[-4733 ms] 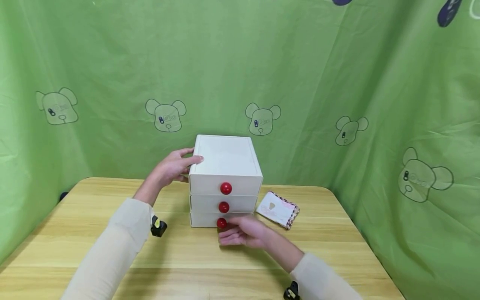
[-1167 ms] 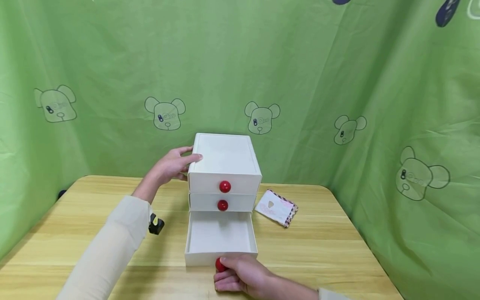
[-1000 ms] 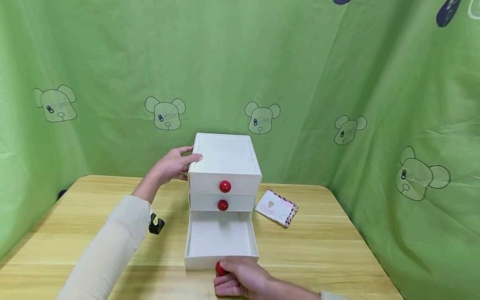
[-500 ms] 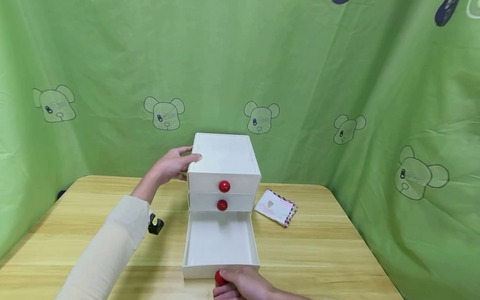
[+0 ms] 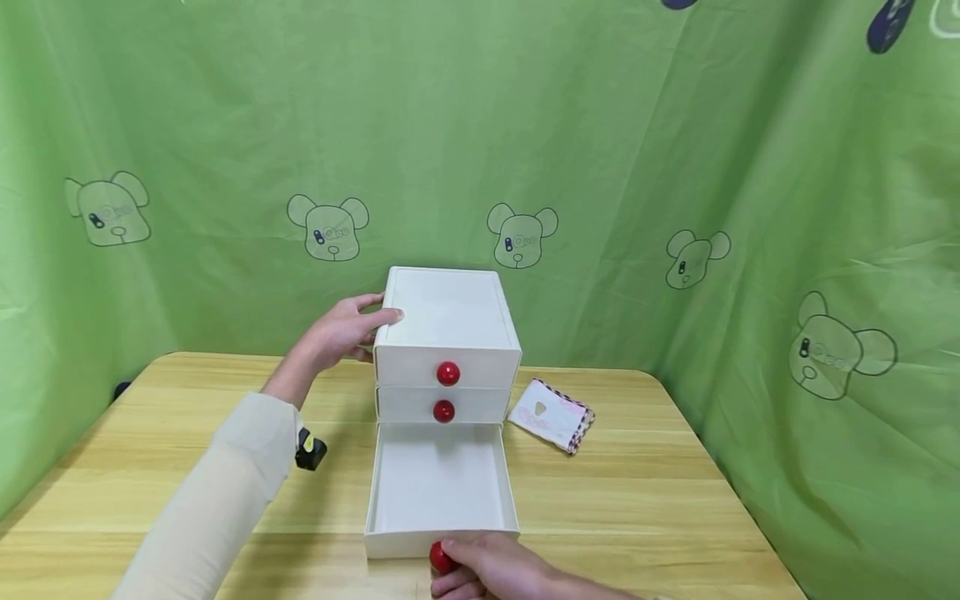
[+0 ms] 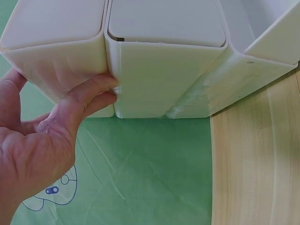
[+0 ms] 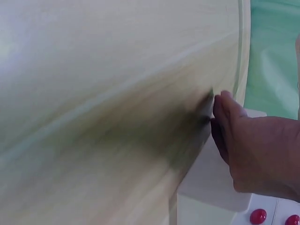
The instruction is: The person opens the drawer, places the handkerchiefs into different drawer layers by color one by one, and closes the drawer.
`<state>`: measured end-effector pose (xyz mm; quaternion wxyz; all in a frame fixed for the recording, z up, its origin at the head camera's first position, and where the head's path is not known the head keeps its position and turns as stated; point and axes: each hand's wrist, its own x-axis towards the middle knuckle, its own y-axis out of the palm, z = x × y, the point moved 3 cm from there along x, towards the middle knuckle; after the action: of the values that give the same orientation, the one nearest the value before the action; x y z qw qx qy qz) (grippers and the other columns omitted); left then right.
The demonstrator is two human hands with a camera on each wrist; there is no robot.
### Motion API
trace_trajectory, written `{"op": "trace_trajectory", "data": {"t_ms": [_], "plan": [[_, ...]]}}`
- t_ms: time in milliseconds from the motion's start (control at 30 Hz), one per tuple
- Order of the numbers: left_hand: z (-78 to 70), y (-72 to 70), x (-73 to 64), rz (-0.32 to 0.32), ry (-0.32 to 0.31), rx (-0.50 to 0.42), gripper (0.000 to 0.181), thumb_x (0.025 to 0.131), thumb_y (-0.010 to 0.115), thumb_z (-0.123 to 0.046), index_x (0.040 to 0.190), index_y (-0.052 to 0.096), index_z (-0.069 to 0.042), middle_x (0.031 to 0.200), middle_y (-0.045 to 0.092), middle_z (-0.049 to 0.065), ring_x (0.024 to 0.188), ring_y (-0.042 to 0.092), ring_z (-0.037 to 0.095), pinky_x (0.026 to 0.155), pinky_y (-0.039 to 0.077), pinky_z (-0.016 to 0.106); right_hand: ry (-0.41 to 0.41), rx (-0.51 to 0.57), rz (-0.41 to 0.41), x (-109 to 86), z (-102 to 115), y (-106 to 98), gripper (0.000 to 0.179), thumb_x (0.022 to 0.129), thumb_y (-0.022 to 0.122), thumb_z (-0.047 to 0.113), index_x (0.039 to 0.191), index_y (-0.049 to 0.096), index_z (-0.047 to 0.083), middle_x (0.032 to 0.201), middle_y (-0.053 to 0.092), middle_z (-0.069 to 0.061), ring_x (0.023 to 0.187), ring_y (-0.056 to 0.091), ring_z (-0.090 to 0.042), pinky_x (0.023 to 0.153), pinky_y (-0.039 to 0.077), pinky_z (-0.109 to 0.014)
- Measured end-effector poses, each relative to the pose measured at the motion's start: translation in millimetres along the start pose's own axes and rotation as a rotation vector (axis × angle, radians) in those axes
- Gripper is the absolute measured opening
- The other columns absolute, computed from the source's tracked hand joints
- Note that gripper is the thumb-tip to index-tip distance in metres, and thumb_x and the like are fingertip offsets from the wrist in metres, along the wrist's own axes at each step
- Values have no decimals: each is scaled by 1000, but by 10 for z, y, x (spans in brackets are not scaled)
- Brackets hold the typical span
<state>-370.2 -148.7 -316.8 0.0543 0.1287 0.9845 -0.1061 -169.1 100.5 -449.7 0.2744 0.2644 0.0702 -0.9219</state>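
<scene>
A white three-drawer storage box [image 5: 450, 308] with round red knobs stands on the wooden table. Its bottom drawer [image 5: 396, 546] is pulled far out, and the inside is bare. At the drawer's front, my right hand [image 5: 498, 568] pinches the red knob [image 5: 441, 557] between thumb and fingers. My left hand [image 5: 341, 332] steadies the box's upper left edge, thumb on top and the other fingers along the side. In the left wrist view those fingers [image 6: 91, 91] touch the side wall. The right wrist view shows the back of my right hand; its knob is hidden there.
To the right of the box lies a folded white cloth [image 5: 551, 417] with a checked edge. The upper two drawers are closed, with red knobs [image 5: 447, 373] in front. A green curtain [image 5: 600, 125] with bear faces hangs behind the table [image 5: 637, 517].
Over the earlier frames my right hand took the bottom knob and drew the drawer out toward me. During the last half second it has barely moved. My left hand stayed on the box.
</scene>
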Motion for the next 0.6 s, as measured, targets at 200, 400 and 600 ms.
{"op": "trace_trajectory", "data": {"t_ms": [200,400,600], "plan": [[1,-3,-1,-2,-3,-1,85,89,65,-40,153,15,-17,122,58,19,98,64,32,78,58,42,-9,-177,110,-87,78,-163,40,100,45,32,112,64,-1,95,68,-11,87,65,-19,79,56,-32],[-7,-7,-10,3,-3,3,85,89,64,-40,154,13,-17,123,58,19,98,63,32,78,58,42,22,-392,241,-185,192,-381,37,98,49,31,102,69,1,92,69,-7,82,64,-16,78,56,-32],[-1,-5,-6,0,-4,2,85,89,64,-39,153,14,-17,122,58,19,98,63,32,78,58,42,8,-450,299,-264,354,-629,28,95,52,17,96,70,-5,84,70,-15,73,65,-14,72,59,-33]]}}
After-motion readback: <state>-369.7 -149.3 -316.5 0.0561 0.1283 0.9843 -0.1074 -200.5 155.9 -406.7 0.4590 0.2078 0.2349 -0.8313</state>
